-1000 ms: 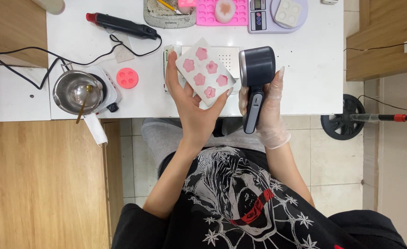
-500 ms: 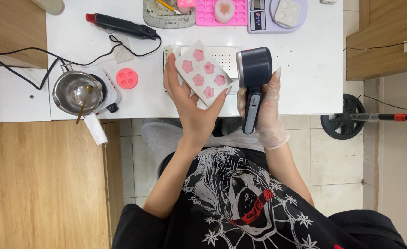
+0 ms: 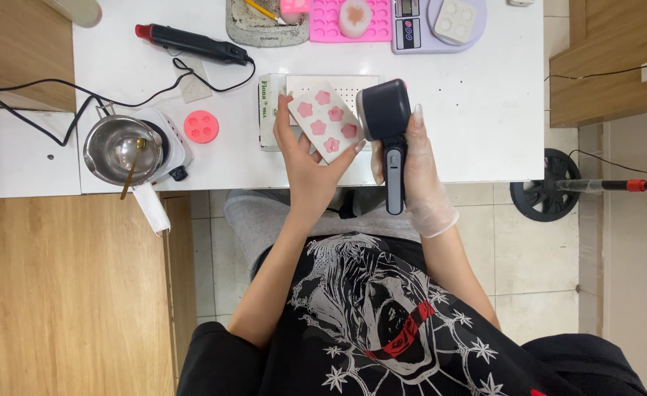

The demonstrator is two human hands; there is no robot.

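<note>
We sit at a white table [image 3: 485,110], wood floor at left. Our left hand [image 3: 312,158] holds a white mould tray [image 3: 326,119] w/ pink flower shapes, fingers round its edges. Just right of it, our gloved right hand [image 3: 420,172] is wrapped round a dark handheld device [image 3: 386,125], its head touching the tray's edge.

A matt white mould [image 3: 326,120] with pink fillings is noted. The handheld device [image 3: 386,121] appears dark, smooth plastic. A thin clear glove covers the right hand [image 3: 420,172]. The pot [image 3: 117,149] is shiny metal; the tabletop [image 3: 477,88] is smooth white.
</note>
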